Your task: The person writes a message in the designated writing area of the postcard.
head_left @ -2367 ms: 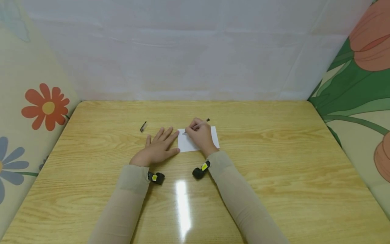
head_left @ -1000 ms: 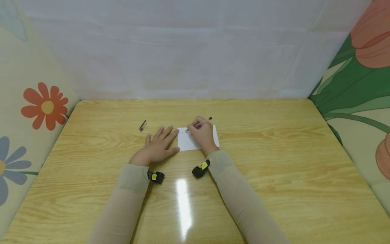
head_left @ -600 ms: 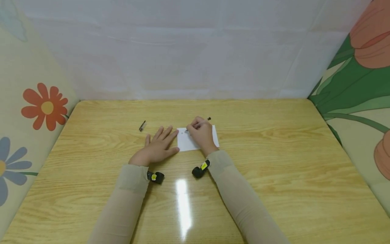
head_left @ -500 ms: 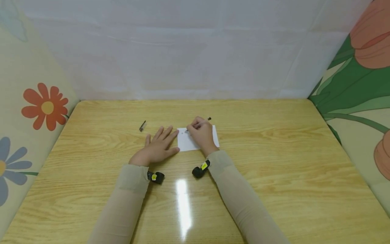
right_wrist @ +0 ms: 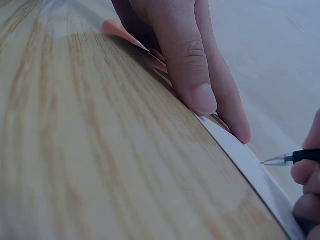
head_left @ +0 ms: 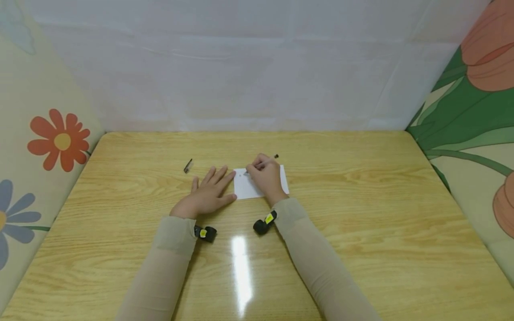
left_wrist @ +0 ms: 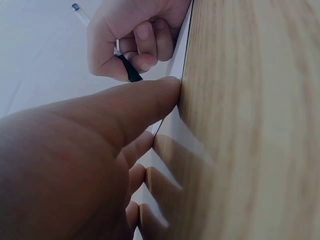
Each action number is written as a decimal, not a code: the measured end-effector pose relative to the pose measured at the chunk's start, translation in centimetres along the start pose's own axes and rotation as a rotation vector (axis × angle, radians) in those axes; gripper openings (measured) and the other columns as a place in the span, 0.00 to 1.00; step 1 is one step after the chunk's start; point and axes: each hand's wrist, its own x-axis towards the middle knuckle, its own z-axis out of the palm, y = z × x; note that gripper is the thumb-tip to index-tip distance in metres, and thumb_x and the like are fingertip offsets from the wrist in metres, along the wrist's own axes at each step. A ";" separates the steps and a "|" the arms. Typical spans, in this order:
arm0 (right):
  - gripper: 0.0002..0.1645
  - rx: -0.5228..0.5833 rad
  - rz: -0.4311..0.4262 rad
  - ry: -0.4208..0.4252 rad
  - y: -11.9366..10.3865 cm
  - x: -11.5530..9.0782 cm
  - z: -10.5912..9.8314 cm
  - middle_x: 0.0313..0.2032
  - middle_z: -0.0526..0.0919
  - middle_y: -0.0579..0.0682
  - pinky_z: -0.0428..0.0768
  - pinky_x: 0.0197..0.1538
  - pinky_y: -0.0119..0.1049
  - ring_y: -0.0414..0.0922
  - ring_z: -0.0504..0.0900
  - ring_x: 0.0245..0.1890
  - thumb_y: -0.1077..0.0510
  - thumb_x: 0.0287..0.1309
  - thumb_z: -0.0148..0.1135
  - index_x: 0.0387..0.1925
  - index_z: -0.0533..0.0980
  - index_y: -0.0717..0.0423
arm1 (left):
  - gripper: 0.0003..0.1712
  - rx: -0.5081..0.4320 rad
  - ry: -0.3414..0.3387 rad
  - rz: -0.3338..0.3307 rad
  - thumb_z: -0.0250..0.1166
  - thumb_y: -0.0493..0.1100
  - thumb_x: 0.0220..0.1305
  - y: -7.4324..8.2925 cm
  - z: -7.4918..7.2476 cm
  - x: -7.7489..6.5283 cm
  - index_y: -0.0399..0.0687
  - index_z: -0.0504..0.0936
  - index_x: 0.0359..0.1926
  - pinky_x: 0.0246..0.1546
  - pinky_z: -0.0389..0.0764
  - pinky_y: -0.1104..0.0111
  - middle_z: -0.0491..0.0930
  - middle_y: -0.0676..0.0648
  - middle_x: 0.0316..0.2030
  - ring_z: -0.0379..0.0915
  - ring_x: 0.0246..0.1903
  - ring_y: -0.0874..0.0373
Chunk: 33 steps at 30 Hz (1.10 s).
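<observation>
My right hand (head_left: 265, 178) pinches a pen (right_wrist: 287, 159) with a clear tip and dark grip, its point at the upper left part of a small white paper (head_left: 249, 191). The pen's dark end sticks out past the knuckles in the head view. Small dark marks show near the paper's upper left corner. Spread on the table, my left hand (head_left: 206, 194) touches the paper's left edge with thumb and index fingertip. A pen cap (head_left: 188, 166), clear with a dark clip, lies beyond the left fingers.
The wooden table (head_left: 361, 223) reaches back to a white cloth backdrop (head_left: 257, 67). Flower-printed panels (head_left: 60, 140) stand on both sides. A black wrist camera (head_left: 206, 233) sits at each sleeve cuff.
Compared with the first frame, my right hand and the pen tip have shifted slightly right on the paper, and a small mark now shows left of the tip. My left hand stays in place.
</observation>
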 end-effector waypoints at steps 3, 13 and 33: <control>0.10 -0.004 0.002 -0.006 0.1 0.0 0.0 0.22 0.77 0.48 0.71 0.30 0.30 0.41 0.72 0.24 0.65 0.55 0.64 0.20 0.76 0.56 | 0.43 0.004 0.001 0.000 0.52 0.58 0.78 0.2 0.0 -0.1 0.50 0.45 0.82 0.67 0.22 0.30 0.34 0.41 0.81 0.21 0.78 0.37; 0.11 -0.018 -0.001 0.005 0.3 0.1 0.1 0.22 0.76 0.48 0.72 0.29 0.31 0.42 0.72 0.24 0.62 0.55 0.64 0.20 0.75 0.55 | 0.43 -0.017 0.012 0.015 0.52 0.60 0.77 -0.2 0.2 0.0 0.50 0.45 0.82 0.66 0.21 0.30 0.34 0.41 0.81 0.21 0.78 0.37; 0.10 -0.018 0.021 0.001 0.1 0.1 0.0 0.23 0.77 0.49 0.72 0.29 0.30 0.41 0.73 0.24 0.64 0.55 0.65 0.21 0.76 0.57 | 0.43 0.014 0.007 0.000 0.51 0.60 0.78 -0.3 0.3 0.3 0.52 0.44 0.82 0.66 0.21 0.30 0.33 0.42 0.81 0.20 0.78 0.38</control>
